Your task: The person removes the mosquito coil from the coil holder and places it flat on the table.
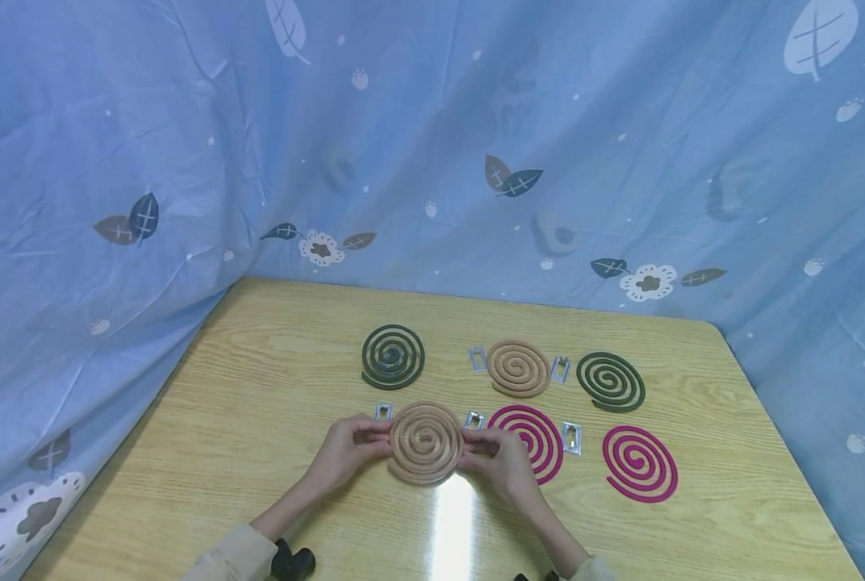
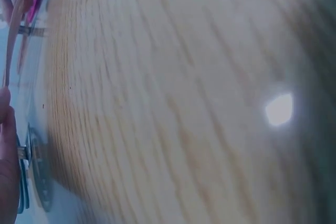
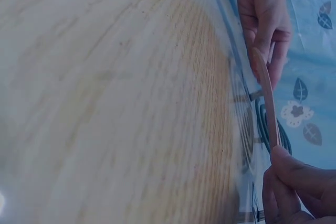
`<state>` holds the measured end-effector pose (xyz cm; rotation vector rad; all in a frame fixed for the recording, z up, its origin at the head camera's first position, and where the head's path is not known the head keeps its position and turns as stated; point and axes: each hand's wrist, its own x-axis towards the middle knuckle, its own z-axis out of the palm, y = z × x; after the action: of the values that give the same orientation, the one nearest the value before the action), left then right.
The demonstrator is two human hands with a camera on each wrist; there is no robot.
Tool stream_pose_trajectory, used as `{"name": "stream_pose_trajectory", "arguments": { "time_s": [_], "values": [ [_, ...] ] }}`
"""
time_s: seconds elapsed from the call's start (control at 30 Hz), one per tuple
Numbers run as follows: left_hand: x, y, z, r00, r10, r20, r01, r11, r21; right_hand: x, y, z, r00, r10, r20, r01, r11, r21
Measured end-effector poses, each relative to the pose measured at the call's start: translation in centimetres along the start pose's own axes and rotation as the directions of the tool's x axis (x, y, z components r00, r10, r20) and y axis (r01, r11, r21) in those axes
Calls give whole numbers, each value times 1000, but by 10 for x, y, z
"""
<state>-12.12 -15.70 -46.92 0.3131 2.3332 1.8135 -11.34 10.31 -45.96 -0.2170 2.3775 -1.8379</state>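
Both hands hold a tan-brown mosquito coil (image 1: 425, 443) by its opposite edges. My left hand (image 1: 345, 449) pinches its left rim between thumb and fingers, and my right hand (image 1: 503, 464) pinches the right rim. In the right wrist view the coil (image 3: 269, 100) shows edge-on as a thin curved strip, raised off the table. Behind my right hand lies a pink coil (image 1: 552, 444), partly covered by it. Small metal coil stands, one (image 1: 384, 411) behind the coil's left side and one (image 1: 474, 420) by its right side, lie close by.
Farther back lie a dark green coil (image 1: 366, 361), another tan coil (image 1: 518, 369) and a second green coil (image 1: 611, 382). Another pink coil (image 1: 640, 464) lies at the right. More metal stands, including one (image 1: 572, 438), sit between coils. A blue curtain (image 1: 432, 145) borders the wooden table (image 1: 273, 347).
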Motion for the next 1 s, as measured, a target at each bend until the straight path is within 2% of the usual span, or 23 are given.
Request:
{"name": "stream_pose_trajectory", "arguments": {
  "time_s": [0.37,0.6,0.77,1.0],
  "values": [
    [4,-2,3,996,33,-77,-26,995,93,6,-3,2,999,15,-32,-16,1000,-18],
    [7,-2,6,994,56,-89,-45,991,125,10,-5,2,999,12,-37,-15,997,-74],
    [8,-1,7,995,45,-92,-33,992,124,12,-6,1,1000,18,-21,-20,995,-99],
    [10,-3,7,992,38,-118,-18,986,169,15,-6,2,1000,13,-9,-14,988,-153]
  ]
}}
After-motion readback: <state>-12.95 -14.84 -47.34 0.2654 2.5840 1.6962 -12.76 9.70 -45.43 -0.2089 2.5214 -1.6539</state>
